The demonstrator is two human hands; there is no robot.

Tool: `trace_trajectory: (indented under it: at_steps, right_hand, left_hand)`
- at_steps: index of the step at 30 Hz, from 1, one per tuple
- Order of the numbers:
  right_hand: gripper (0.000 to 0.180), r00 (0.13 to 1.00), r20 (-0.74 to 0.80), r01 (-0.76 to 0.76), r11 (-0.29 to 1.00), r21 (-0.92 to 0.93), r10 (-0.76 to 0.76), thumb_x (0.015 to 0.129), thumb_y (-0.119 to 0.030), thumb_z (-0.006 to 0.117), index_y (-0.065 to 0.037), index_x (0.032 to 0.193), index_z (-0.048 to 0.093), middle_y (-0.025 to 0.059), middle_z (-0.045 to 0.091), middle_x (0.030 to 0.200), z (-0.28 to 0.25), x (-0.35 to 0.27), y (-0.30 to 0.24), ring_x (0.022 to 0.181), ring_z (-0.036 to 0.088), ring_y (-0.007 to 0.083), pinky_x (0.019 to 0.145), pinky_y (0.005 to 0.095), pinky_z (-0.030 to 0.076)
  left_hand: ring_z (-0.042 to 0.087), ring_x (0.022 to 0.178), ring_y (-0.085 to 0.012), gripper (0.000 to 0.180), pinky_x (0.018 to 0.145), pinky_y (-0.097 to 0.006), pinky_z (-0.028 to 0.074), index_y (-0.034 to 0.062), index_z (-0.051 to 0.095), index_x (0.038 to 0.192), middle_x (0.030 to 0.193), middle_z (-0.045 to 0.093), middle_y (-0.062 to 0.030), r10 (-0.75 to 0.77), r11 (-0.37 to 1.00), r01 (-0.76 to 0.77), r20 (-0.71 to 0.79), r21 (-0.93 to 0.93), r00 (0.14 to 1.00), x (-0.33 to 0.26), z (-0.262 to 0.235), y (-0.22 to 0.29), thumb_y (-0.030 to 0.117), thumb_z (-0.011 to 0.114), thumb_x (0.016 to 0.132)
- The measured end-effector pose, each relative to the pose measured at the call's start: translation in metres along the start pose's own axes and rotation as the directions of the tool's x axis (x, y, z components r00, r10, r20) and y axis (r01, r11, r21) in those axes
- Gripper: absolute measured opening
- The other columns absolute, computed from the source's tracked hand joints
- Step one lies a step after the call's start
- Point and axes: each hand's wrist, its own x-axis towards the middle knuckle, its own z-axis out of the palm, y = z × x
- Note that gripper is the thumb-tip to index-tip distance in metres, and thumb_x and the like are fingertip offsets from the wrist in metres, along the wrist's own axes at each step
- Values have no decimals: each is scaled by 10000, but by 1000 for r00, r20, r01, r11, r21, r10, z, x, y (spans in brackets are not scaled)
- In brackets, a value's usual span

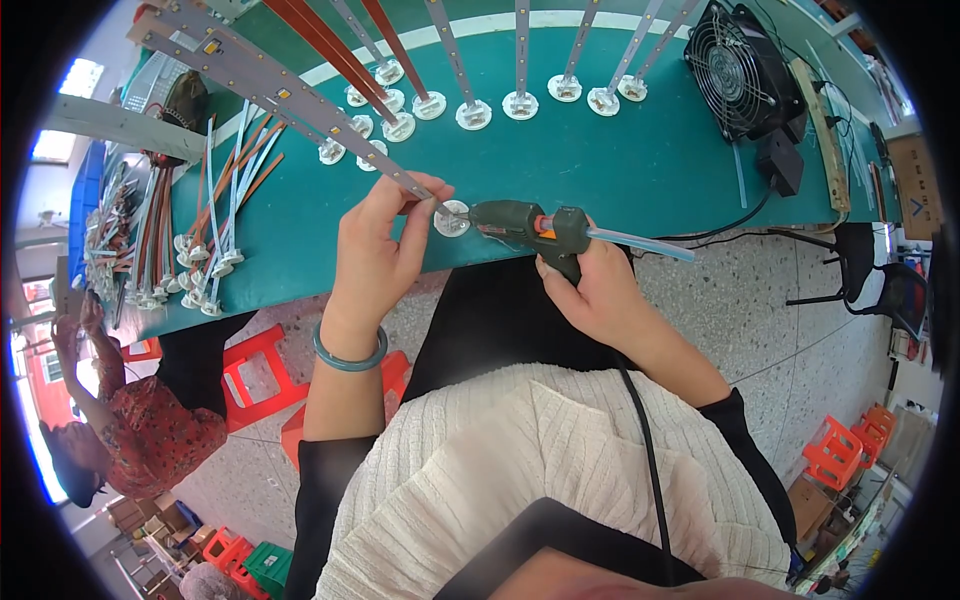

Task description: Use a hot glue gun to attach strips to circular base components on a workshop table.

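Note:
My left hand [388, 232] pinches the lower end of a long grey LED strip [290, 103] that leans up to the far left. The strip's foot meets a small round white base [452, 219] near the table's front edge. In my right hand [592, 285] is a dark green hot glue gun [512, 222], its nozzle at the base beside the strip's foot. A clear glue stick [642, 245] juts out of the gun's back. Whether glue is coming out is too small to make out.
Several LED strips stand upright on round white bases [520, 105] across the back of the green table [620, 160]. Loose strips [225, 205] lie in bundles at left. A black fan [745, 72] and power strip [820, 140] sit at right. Another person [140, 420] works at far left.

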Motion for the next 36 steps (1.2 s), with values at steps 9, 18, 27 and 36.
trace_trajectory:
  at_steps: [9, 18, 27, 36]
  right_hand:
    - [388, 999, -20, 26, 999, -32, -27, 845, -52, 647, -1, 1212, 532, 192, 597, 1021, 2, -1, 2, 863, 609, 387, 735, 458, 479]
    - [370, 999, -40, 34, 999, -21, -35, 839, -26, 642, 0, 1196, 546, 192, 596, 1007, 4, 2, 0, 834, 611, 375, 714, 446, 477]
    - [239, 998, -24, -64, 998, -10, 64, 848, -49, 647, -14, 1082, 613, 183, 592, 982, 0, 0, -9, 821, 613, 348, 725, 411, 476]
    - [274, 999, -22, -49, 997, -61, 48, 860, -54, 653, -28, 1128, 603, 170, 603, 1020, 1, -3, -11, 785, 634, 344, 681, 408, 491]
  left_hand:
    - [729, 937, -199, 165, 832, -297, 559, -25, 609, 1082, 981, 746, -149, 3, 1000, -3, 0, -21, 1000, -1, 0, 0, -72, 573, 929]
    - [732, 947, -209, 165, 830, -301, 560, -25, 606, 1086, 978, 745, -151, 10, 1000, -10, -12, -19, 1000, -1, 1, -1, -74, 571, 932]
    - [733, 946, -211, 165, 827, -299, 561, -30, 604, 1085, 975, 744, -155, 21, 999, -21, -11, -27, 1000, -1, 0, -2, -75, 570, 930]
    - [729, 930, -199, 168, 826, -297, 560, -24, 606, 1087, 979, 746, -149, 19, 1000, -19, -10, -17, 1000, -1, 1, -2, -74, 571, 931]
